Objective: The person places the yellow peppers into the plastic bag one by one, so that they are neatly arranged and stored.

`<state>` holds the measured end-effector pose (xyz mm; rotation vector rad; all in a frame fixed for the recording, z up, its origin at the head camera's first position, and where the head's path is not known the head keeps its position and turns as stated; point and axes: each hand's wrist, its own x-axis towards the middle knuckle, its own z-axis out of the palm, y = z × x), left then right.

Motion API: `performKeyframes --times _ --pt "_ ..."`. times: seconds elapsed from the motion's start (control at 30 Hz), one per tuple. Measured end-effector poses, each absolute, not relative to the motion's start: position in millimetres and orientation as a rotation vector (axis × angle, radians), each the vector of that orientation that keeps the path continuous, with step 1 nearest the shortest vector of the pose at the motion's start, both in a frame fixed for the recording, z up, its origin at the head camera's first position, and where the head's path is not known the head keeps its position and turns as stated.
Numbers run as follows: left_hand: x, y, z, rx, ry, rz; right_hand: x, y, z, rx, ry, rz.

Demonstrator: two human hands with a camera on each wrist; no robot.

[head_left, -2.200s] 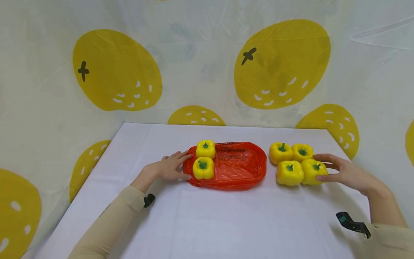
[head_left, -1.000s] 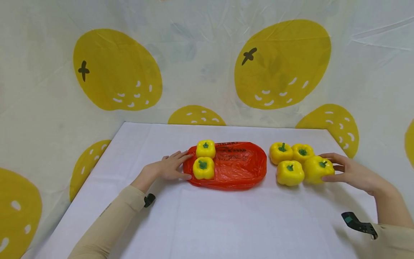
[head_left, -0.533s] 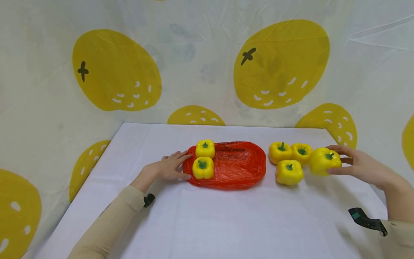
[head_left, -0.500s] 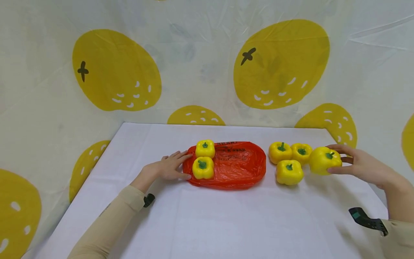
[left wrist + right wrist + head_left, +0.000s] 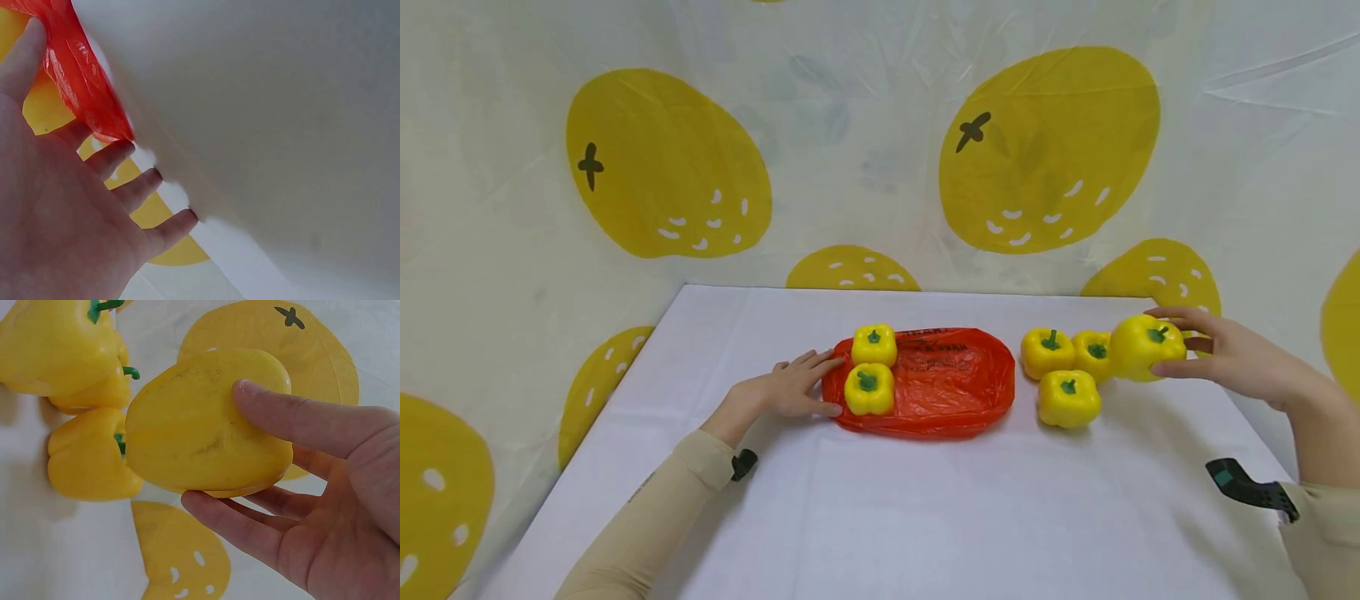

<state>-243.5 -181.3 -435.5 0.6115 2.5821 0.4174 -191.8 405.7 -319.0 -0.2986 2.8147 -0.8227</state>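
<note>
My right hand holds a yellow bell pepper between thumb and fingers, raised off the table at the right. In the right wrist view, dark smudges mark the side of this pepper. Left of it, three more yellow peppers sit close together on the table. My left hand rests with spread fingers at the left end of a red plastic bag with dark print. Two yellow peppers stand on the bag's left part, one behind the other. The left wrist view shows the fingers extended along the bag's edge.
A white cloth covers the table. Behind it hangs a pale curtain printed with large yellow fruit shapes. The bag's right part shows bare red plastic beside the two peppers.
The right hand has taken hold of the front right pepper in the group and drawn it rightward, then up off the table. Left hand, bag and its two peppers stay in place.
</note>
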Motion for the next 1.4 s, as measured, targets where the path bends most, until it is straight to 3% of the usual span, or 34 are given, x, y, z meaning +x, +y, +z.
performKeyframes --times 0.53,1.4 --pt "-243.3 -182.1 -437.2 0.615 2.597 0.409 -212.6 374.5 -297.9 -0.408 2.796 -0.84" --pt "-245.2 -181.0 -438.1 0.596 2.581 0.404 -240.7 279.3 -303.2 -0.487 2.776 -0.882"
